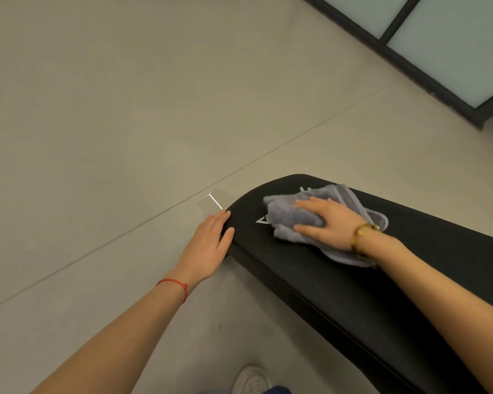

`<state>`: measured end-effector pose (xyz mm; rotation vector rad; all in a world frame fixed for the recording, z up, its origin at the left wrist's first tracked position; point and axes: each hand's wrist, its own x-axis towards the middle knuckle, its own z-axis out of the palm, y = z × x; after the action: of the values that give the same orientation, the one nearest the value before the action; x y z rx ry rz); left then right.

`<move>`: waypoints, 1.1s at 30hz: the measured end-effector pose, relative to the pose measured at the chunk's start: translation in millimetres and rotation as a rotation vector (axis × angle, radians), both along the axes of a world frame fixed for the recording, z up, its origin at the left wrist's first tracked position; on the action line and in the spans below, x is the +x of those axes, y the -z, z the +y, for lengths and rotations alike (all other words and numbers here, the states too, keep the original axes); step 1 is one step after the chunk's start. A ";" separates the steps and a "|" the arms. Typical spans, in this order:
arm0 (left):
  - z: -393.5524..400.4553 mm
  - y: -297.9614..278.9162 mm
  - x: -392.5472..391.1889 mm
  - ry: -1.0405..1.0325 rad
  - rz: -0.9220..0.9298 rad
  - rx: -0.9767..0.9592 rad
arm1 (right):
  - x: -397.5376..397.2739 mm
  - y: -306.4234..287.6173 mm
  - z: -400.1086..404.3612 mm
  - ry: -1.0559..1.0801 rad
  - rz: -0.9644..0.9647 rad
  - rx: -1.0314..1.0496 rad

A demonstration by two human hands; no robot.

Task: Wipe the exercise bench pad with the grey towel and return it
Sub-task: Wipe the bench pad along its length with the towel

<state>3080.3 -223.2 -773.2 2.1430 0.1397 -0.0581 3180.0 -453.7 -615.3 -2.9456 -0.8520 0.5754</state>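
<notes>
Fingers spread flat, the right hand point(329, 223) is pressing a crumpled grey terry towel point(293, 216) onto the black padded bench pad point(339, 285) at centre right, half-covering white lettering point(261, 220). The left hand point(208, 245), fingers together, is resting on the pad's rounded edge above beige floor tiles point(111, 123), a white shoe point(252, 379) at bottom.

Grey floor point(125, 109), dark-framed glass panel point(453, 44), white shoe point(252, 379).

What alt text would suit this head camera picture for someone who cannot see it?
A person's right hand presses a grey towel flat on the rounded end of a black exercise bench pad. The left hand rests open on the pad's edge, above a beige floor.
</notes>
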 end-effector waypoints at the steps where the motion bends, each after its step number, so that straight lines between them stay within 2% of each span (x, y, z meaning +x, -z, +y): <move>1: -0.8 -0.2 0.0 -0.001 0.001 -0.001 | 17.0 6.7 5.3 0.075 -0.022 -0.043; 3: -0.5 0.0 0.2 -0.003 0.000 -0.004 | 45.4 27.1 25.8 0.186 -0.055 -0.131; 5: -1.0 0.5 0.2 -0.005 -0.008 0.004 | 56.2 48.0 52.0 0.185 -0.075 -0.187; 9: 0.7 1.2 0.7 0.008 -0.011 0.000 | 13.8 41.6 73.8 -0.012 0.017 -0.095; 13: 2.4 5.4 1.2 0.016 -0.032 0.009 | -32.4 5.9 34.2 -0.199 0.008 0.077; 18: -0.9 0.8 -1.1 0.003 -0.026 -0.006 | 18.0 2.5 -1.1 0.028 -0.023 -0.043; 20: -0.2 -0.8 -0.5 0.008 -0.028 -0.008 | 50.5 18.1 9.7 0.163 -0.047 -0.114; 22: -0.1 -0.7 -0.8 0.005 -0.029 -0.005 | 70.2 37.4 34.9 0.197 -0.054 -0.179; 25: -1.2 1.4 -0.6 0.001 -0.029 -0.001 | 68.1 57.8 67.7 0.105 -0.042 -0.215; 27: 0.1 3.8 0.3 0.005 -0.046 0.008 | 47.5 54.4 69.6 0.018 0.005 -0.155; 30: 2.2 9.4 0.0 0.001 -0.074 0.010 | 8.8 33.0 49.3 -0.121 0.041 -0.004; 33: -0.6 9.3 -1.0 -0.019 -0.062 -0.015 | -3.0 11.1 17.7 -0.141 0.106 -0.001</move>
<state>3079.3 -223.8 -782.5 2.1256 0.1230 0.0178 3177.0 -436.0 -626.4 -2.8421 -1.0530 0.7312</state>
